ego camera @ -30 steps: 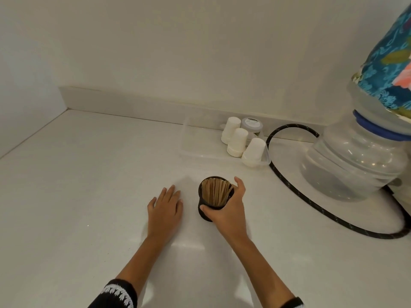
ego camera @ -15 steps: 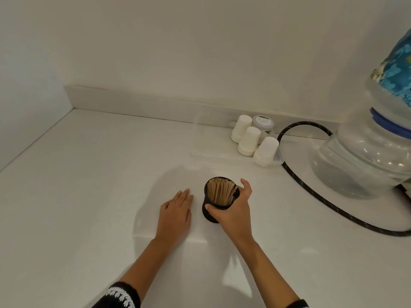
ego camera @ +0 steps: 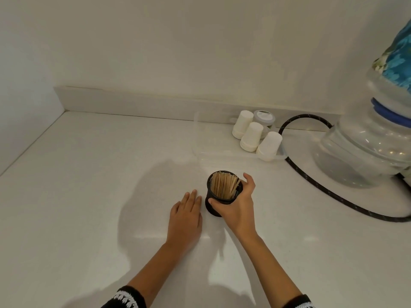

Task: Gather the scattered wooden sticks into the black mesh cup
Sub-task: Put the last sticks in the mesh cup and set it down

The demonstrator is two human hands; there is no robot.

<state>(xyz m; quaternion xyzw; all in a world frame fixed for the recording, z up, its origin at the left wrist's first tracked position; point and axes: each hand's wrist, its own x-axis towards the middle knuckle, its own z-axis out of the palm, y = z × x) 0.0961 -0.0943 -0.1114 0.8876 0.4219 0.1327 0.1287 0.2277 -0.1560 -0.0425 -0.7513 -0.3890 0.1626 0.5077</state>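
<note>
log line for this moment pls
right hand grips black mesh cup | wooden sticks inside | left hand flat on counter

Left hand [ego camera: 185, 215] lies flat, fingers straight (palm down); right hand [ego camera: 239, 210] curls in a grip.

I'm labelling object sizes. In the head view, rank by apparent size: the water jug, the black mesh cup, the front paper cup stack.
1. water jug
2. black mesh cup, nearer the camera
3. front paper cup stack, nearly alike; farther off, so unsure
</note>
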